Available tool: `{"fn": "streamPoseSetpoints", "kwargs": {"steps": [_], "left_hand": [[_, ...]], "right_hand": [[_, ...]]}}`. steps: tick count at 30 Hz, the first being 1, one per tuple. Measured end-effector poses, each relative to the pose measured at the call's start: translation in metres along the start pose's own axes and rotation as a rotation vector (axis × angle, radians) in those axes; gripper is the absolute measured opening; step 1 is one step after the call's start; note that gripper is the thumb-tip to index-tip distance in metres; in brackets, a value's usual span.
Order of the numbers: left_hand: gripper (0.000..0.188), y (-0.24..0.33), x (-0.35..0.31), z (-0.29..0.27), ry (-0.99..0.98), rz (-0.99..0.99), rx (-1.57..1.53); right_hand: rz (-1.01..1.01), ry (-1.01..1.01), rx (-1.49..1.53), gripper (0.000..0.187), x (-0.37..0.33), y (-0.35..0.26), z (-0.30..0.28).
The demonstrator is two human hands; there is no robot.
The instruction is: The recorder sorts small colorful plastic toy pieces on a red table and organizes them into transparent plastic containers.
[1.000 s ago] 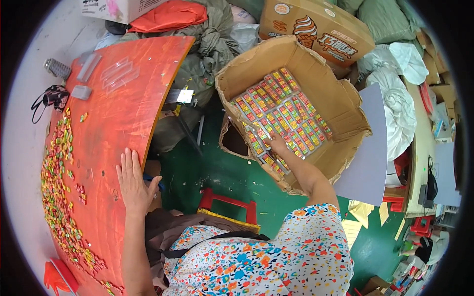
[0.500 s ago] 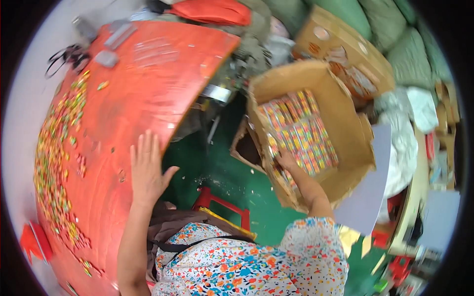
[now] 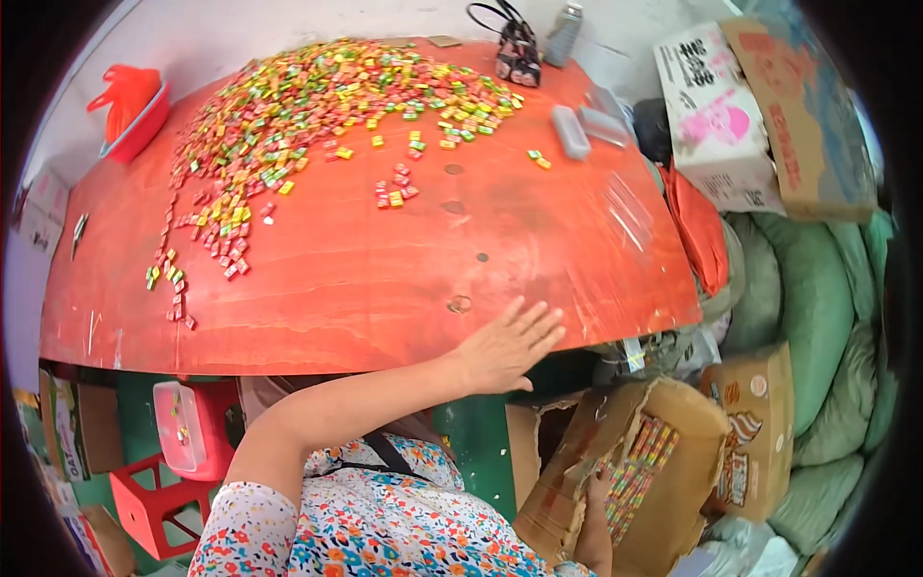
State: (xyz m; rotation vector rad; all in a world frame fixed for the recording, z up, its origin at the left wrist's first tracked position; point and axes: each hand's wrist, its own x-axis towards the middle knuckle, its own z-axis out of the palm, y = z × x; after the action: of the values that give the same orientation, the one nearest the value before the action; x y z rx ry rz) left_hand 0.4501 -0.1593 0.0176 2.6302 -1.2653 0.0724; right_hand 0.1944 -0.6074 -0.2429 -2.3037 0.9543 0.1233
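**Bare left hand (image 3: 510, 346) spread wide, bare right hand (image 3: 597, 489) down in a torn brown cardboard carton (image 3: 690, 481)**

With the view as a dial, the left hand lies just off centre toward five o'clock, palm down, fingers apart, over the near edge of a glossy, grain-streaked red tabletop (image 3: 385, 269). Nothing shows in its grasp. Farther out at five o'clock sits the carton, ragged-rimmed and creased; inside lie rows of small, blocky, multicoloured packs (image 3: 644, 462), with the right hand at their nine-o'clock side.

A loose heap of tiny, box-shaped red, yellow and green pieces (image 3: 308, 96) sprawls at eleven; a rounded red plastic basin (image 3: 144, 125) stands at ten, and flat, clear plastic strips (image 3: 630, 216) lie at two.

The right hand's fingers are small and indistinct against the packs: how far they close, and whether on anything, cannot be told. The six-o'clock edge crops its forearm and the carton's lowest part.
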Motion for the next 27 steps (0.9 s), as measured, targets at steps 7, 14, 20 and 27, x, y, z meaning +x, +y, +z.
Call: {"fn": "streamPoseSetpoints", "kwargs": {"steps": [7, 14, 20, 27], "left_hand": [[0.071, -0.054, -0.045, -0.027, 0.353, -0.250, -0.293], [0.076, -0.159, -0.198, -0.079, 0.429, -0.803, 0.289], [0.092, -0.238, -0.281, -0.109, 0.480, -1.132, 0.401], [0.078, -0.290, -0.240, -0.113, 0.219, -1.199, 0.266]], "right_hand": [[-0.354, 0.756, 0.522, 0.040, 0.029, -0.159, -0.114], [-0.916, 0.370, 0.415, 0.038, 0.001, -0.414, -0.097], [-1.358, -0.171, 0.250, 0.026, -0.069, -0.578, 0.034], [-1.504, -0.514, 0.109, 0.040, -0.142, -0.714, 0.144]]}}
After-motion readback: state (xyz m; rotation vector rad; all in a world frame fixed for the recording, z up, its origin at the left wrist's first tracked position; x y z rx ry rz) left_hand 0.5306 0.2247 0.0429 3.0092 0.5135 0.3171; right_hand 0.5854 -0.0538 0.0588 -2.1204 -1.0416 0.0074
